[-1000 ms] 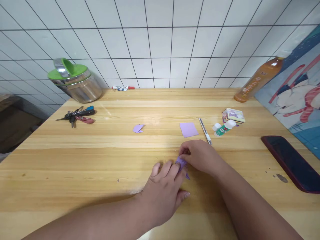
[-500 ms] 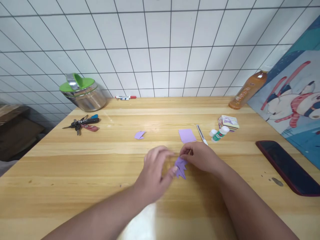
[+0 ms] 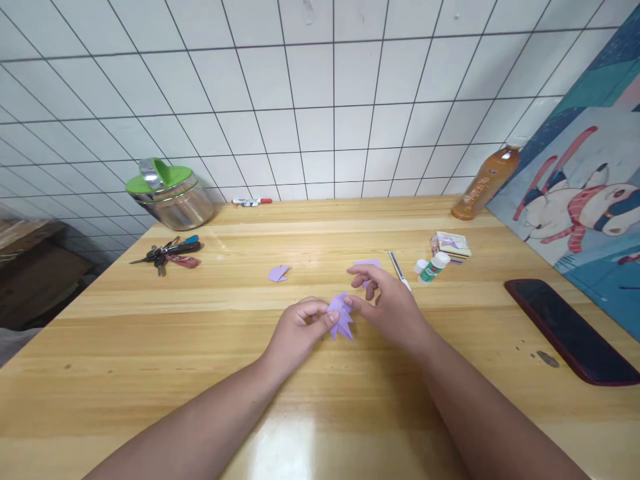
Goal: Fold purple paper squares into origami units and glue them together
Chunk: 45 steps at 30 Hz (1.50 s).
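A folded purple paper piece (image 3: 341,319) with several pointed tips is held above the wooden table. My left hand (image 3: 300,328) pinches its left side between thumb and fingers. My right hand (image 3: 387,303) is at the upper right of the piece, its thumb by the paper's edge and its fingers spread apart. Behind the right hand lies a purple paper sheet (image 3: 367,263), partly covered by the fingers. A smaller folded purple paper piece (image 3: 279,273) rests on the table farther left.
Right of the sheet lie a utility knife (image 3: 399,268), a glue stick (image 3: 434,267) and a paper stack (image 3: 451,245). A phone (image 3: 573,332) and a bottle (image 3: 487,183) stand farther right. Keys (image 3: 167,253), a steel pot (image 3: 183,203) and a marker (image 3: 252,201) are at left and back.
My left hand has closed on the folded paper, which has shifted slightly left. My right hand has loosened its pinch and spread its fingers, now covering part of the purple sheet.
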Each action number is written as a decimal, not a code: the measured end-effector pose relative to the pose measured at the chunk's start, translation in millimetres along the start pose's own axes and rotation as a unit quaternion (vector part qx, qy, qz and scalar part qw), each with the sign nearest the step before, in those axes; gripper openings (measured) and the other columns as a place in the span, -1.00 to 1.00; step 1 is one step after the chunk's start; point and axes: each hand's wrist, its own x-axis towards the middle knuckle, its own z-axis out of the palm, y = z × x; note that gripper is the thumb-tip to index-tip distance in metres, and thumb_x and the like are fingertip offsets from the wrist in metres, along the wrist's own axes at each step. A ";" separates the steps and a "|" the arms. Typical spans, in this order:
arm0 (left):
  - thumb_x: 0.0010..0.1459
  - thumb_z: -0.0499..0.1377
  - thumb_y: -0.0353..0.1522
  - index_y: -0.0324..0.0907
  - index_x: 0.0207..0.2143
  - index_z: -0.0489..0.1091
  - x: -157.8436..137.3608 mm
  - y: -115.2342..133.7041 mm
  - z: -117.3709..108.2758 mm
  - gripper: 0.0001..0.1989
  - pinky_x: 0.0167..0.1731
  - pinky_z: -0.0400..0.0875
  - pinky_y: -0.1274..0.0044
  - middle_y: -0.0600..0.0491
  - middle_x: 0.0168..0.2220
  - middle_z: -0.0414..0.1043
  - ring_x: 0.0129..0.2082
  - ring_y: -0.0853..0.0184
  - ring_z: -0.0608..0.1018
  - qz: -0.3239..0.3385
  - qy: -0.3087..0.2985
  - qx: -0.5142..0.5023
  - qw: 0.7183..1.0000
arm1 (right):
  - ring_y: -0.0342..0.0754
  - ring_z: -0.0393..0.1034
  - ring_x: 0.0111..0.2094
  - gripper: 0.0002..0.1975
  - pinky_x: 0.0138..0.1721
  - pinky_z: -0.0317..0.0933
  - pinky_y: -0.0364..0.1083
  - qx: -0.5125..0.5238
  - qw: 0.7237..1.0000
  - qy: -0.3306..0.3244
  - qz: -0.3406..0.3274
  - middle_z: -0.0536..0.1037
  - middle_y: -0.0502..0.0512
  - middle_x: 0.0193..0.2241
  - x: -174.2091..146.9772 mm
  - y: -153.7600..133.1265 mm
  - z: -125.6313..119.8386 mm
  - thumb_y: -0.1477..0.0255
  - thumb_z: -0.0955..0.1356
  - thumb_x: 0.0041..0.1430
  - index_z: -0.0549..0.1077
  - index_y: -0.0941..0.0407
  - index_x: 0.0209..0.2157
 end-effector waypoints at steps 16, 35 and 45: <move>0.08 0.14 -0.23 -0.23 -0.45 0.45 0.9 -2.8 0.2 -0.76 -0.28 0.29 0.54 0.04 -0.43 0.40 -0.36 0.33 0.42 0.002 0.053 -0.079 0.995 | -0.24 0.17 -0.57 -0.85 -0.52 0.08 -0.22 0.207 0.969 -0.105 0.084 0.37 -0.07 -0.62 -0.8 -5.2 18.2 0.39 0.37 -0.07 0.39 0.18 -0.58; 0.06 0.17 -0.28 -0.21 -0.38 0.45 0.1 -6.7 1.3 -0.83 -0.26 0.27 0.54 0.05 -0.39 0.44 -0.33 0.33 0.42 -0.014 0.075 -0.130 0.989 | -0.18 0.30 -0.52 -0.86 -0.45 0.19 -0.19 0.205 0.972 -0.089 0.067 0.44 -0.02 -0.57 0.7 1.6 25.6 0.36 0.34 -0.04 0.37 0.15 -0.53; 0.15 0.06 -0.19 -0.21 -0.30 0.44 0.2 -10.4 -3.1 -0.71 -0.20 0.25 0.49 -0.01 -0.35 0.44 -0.27 0.28 0.42 -0.024 0.110 -0.193 0.975 | -0.21 0.27 -0.56 -0.94 -0.54 0.14 -0.24 0.114 0.985 -0.130 -0.001 0.44 -0.05 -0.58 -4.5 6.5 21.1 0.48 0.28 -0.02 0.38 0.12 -0.52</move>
